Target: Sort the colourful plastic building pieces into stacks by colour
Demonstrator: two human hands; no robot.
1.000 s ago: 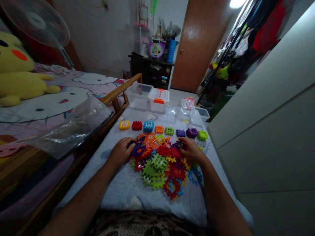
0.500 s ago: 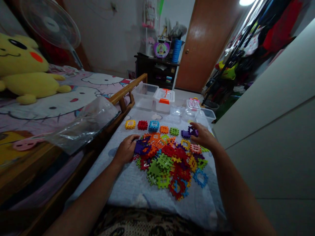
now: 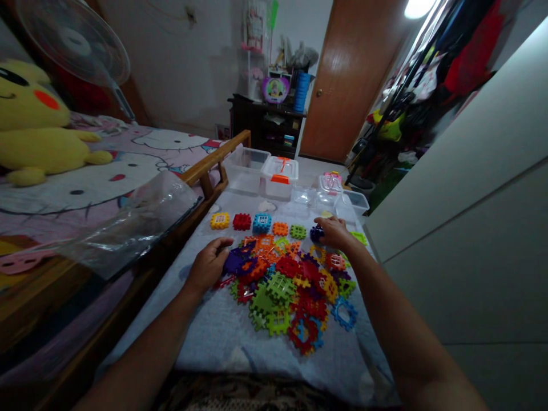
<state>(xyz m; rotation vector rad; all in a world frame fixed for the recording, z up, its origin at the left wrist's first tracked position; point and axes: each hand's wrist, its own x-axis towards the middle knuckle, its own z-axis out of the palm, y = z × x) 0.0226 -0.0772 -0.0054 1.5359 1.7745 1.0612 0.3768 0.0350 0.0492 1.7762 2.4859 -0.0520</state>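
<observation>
Yellow plush toy (image 3: 29, 137) sits on a patterned bed (image 3: 85, 194), far left of the left-hand fingers, and a clear plastic bag (image 3: 137, 225) is draped over a wooden bed rail (image 3: 203, 168) nearer them. The left hand (image 3: 208, 265) is laid open, its fingers (image 3: 218, 244) loosely extended. A purple plastic tile (image 3: 234, 261) lies just beside the fingertips, at the edge of a heap of multicoloured interlocking tiles (image 3: 278, 291) on a quilted pale blue cover (image 3: 214, 325). A row of single tiles (image 3: 262, 223) is set out beyond those fingers. The right hand's fingers (image 3: 325, 224) are closed narrowly on a dark purple tile (image 3: 317, 233), with the right hand (image 3: 336, 232) above the heap's far edge. Clear plastic boxes (image 3: 353, 202) stand just past these fingers.
</observation>
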